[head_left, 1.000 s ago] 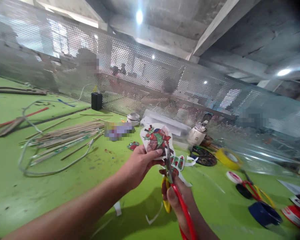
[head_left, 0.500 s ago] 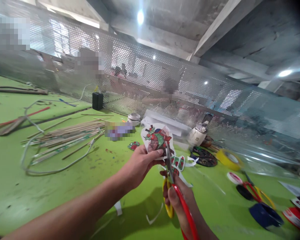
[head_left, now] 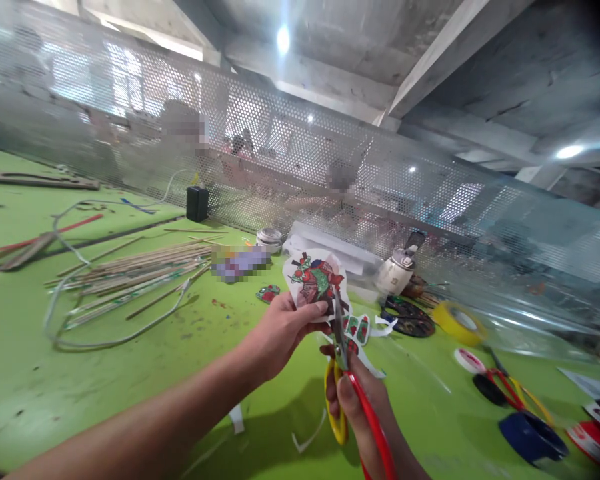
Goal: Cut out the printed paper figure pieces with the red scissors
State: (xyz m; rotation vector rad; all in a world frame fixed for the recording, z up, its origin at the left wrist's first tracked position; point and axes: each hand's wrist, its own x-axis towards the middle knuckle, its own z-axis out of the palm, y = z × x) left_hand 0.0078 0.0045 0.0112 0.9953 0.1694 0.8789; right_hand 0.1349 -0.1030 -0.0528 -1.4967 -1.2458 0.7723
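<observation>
My left hand (head_left: 285,333) pinches the lower edge of a white paper piece (head_left: 316,283) printed with a red and green figure. In my right hand (head_left: 363,393) is a pair of scissors (head_left: 340,347) with one red and one yellow handle. Its blades reach up over the right part of the paper, close to my left fingertips. Behind the scissors, more printed cutouts (head_left: 357,329) in red and green lie on the table with white trimmings. A small cutout (head_left: 268,293) rests on the table just beyond my left hand.
Thin bamboo sticks (head_left: 135,267) and a looping white cable (head_left: 50,320) lie left. Behind stand a black adapter (head_left: 197,203), a white jar (head_left: 269,239) and a lidded pot (head_left: 397,270). On the right are yellow tape (head_left: 460,323), other scissors (head_left: 513,387) and a blue tape roll (head_left: 533,437).
The scissors' handles have spread slightly wider, the yellow one shifting a little down. Both hands and the paper stay almost in place; the view has shifted slightly.
</observation>
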